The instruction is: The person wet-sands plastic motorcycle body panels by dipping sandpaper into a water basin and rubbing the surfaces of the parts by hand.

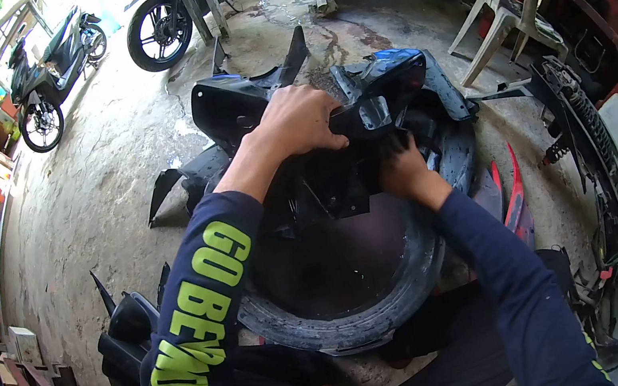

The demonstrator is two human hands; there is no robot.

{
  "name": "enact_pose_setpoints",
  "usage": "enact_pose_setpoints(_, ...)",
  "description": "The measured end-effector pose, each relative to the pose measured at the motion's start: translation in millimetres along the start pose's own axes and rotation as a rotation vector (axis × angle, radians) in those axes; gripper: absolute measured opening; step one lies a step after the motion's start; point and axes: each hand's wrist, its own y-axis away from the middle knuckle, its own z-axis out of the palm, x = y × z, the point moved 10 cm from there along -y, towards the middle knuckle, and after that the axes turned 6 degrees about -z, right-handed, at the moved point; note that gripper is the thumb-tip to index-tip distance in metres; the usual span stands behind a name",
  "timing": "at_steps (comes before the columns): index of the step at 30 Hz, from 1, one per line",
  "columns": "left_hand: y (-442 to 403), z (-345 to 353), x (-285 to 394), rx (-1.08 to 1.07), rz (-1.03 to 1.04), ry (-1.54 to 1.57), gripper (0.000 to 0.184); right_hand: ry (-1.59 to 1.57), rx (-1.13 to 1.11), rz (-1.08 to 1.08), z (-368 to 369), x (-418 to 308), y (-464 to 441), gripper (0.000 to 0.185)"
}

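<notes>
A black plastic motorcycle fairing (226,105) rests on a worn tyre (348,336) in front of my knees. My left hand (301,119) is closed over the fairing's upper middle edge, fingers on the far side and thumb toward me. Lower and to the right, my right hand (405,166) reaches in by the fairing's inner side, its fingers curled. What those fingers hold, if anything, is hidden in the dark. A shiny blue-black panel section (398,66) forms the fairing's right end. Through the tyre's ring shows a dark flat surface (337,265).
Another black plastic part (132,326) lies left of my leg. On the right are a stripped motorcycle frame piece (604,170) with wires, a red panel (514,185) and a plastic chair (502,9). Motorcycles (52,76) stand at the back left on the concrete floor (106,185).
</notes>
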Motion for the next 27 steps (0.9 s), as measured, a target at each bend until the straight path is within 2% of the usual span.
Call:
enact_pose_setpoints(1,0.9,1.3,-0.8,0.001,-0.002,0.003,0.043,-0.163,-0.054,-0.094,-10.8,-14.1,3.4,0.036)
enact_pose_setpoints(2,1.2,0.7,-0.3,0.013,0.004,0.016,0.043,-0.159,-0.053,-0.099,-27.6,-13.0,-2.3,0.036)
enact_pose_setpoints(4,0.5,2.1,2.0,0.023,0.017,0.024,0.043,-0.268,-0.558,-0.027,-7.1,-11.4,2.6,0.037)
enact_pose_setpoints(5,-1.1,3.4,-0.1,0.017,-0.001,0.011,0.042,-0.268,-0.555,-0.021,2.2,-12.0,4.6,0.037)
enact_pose_setpoints(7,-4.2,3.0,-3.4,0.019,-0.018,0.001,0.042,-0.233,-0.384,-0.075,8.2,-20.4,2.2,0.041)
enact_pose_setpoints(8,-6.1,3.0,-5.2,0.025,-0.028,-0.006,0.043,-0.23,-0.386,-0.072,12.5,-25.4,12.1,0.041)
enact_pose_setpoints(10,-7.7,0.5,-6.7,0.031,-0.043,-0.016,0.043,-0.428,0.094,0.025,-36.1,-27.6,17.4,0.041)
enact_pose_setpoints(11,-8.9,0.9,-5.3,0.02,-0.038,-0.006,0.043,-0.429,0.095,0.022,-40.4,-22.4,15.7,0.041)
enact_pose_setpoints(13,-9.3,2.0,-1.8,0.005,-0.028,0.001,0.043,-0.464,-0.393,0.231,-9.7,-1.3,25.2,0.054)
enact_pose_setpoints(14,-9.3,2.1,-1.9,-0.001,-0.04,0.0,0.044,-0.466,-0.39,0.234,-1.7,-2.0,29.4,0.054)
enact_pose_setpoints(16,-9.7,-1.1,-4.7,-0.004,-0.053,-0.005,0.044,-0.381,0.013,0.061,-25.5,-17.5,21.8,0.057)
enact_pose_setpoints(19,-11.3,-2.2,-9.0,-0.018,-0.085,0.026,0.044,-0.422,0.053,0.01,-34.7,-27.1,26.9,0.056)
enact_pose_setpoints(21,-14.1,0.3,-7.0,-0.034,-0.077,0.021,0.045,-0.429,0.047,0.09,-15.0,-8.7,29.5,0.051)
enact_pose_setpoints(24,-17.6,-1.2,-9.9,-0.01,-0.078,0.015,0.045,-0.307,0.185,0.024,-37.9,-38.4,28.0,0.045)
enact_pose_setpoints(27,-16.1,-1.0,-7.7,-0.018,-0.087,-0.008,0.045,-0.458,0.117,0.075,-36.1,-14.1,30.0,0.043)
